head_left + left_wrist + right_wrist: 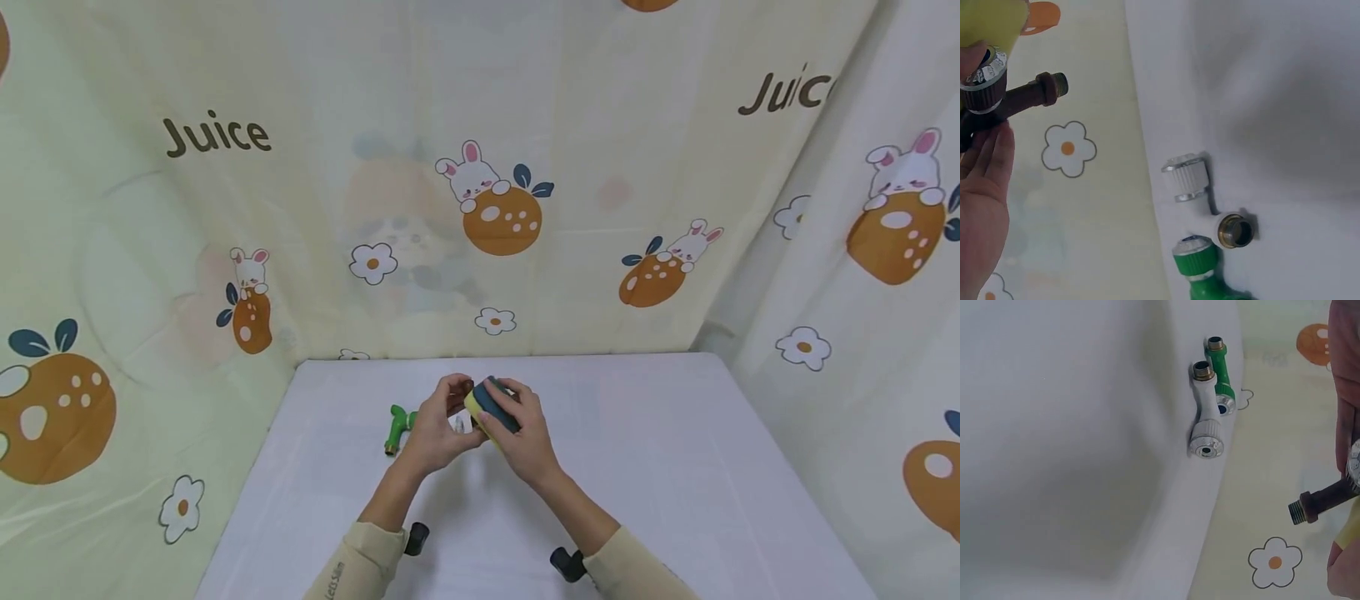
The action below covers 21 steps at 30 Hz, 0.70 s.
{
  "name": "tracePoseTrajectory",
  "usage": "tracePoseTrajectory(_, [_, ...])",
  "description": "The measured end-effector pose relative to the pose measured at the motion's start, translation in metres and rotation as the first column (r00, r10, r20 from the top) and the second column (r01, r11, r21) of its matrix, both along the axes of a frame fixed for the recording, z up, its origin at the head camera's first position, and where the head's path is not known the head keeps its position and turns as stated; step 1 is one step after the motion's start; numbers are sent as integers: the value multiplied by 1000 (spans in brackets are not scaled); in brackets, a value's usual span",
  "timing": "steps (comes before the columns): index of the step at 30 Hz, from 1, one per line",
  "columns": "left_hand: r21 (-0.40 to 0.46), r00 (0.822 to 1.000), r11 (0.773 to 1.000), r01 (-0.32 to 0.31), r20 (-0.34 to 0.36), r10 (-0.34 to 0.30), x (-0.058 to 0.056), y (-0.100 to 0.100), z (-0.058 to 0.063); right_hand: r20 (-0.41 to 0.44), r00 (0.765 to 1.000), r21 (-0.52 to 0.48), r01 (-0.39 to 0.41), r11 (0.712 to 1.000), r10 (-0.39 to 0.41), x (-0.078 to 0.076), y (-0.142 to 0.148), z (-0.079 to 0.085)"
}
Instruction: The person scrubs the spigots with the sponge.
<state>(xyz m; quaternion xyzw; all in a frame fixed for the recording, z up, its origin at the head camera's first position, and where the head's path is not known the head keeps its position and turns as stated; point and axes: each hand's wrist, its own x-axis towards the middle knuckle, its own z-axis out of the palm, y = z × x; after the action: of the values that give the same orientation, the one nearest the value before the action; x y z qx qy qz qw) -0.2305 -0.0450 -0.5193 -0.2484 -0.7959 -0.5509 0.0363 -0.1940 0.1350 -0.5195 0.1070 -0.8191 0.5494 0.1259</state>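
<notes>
My left hand [437,435] holds a dark brown faucet [1022,101] with a silver-ringed knob and a threaded end, seen in both wrist views. In my right hand [527,437] is a sponge [489,407], yellow on one side and dark blue on the other, gripped between thumb and fingers. The sponge is up against the faucet, and in the head view the hands and sponge hide most of the faucet. Beneath the hands, a green faucet [395,431] and a white faucet [1208,403] lie side by side on the table.
The white table [637,467] reaches back to a curtain [585,142] printed with rabbits, oranges and flowers. More curtain hangs at left and right. Black mounts [417,538] sit at both wrists.
</notes>
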Motion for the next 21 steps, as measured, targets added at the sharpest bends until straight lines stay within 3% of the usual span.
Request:
tracePoseTrajectory(6, [4, 999, 1000, -14, -48, 14, 2, 10, 5, -6, 999, -1, 38, 999, -38, -3, -4, 4])
tracePoseTrajectory(13, [-95, 992, 995, -35, -120, 23, 6, 13, 11, 45, 991, -31, 127, 991, -126, -9, -9, 6])
tracePoseTrajectory(21, [-140, 985, 989, -54, -170, 30, 11, 12, 10, 192, 966, -84, 192, 978, -173, -13, -9, 0])
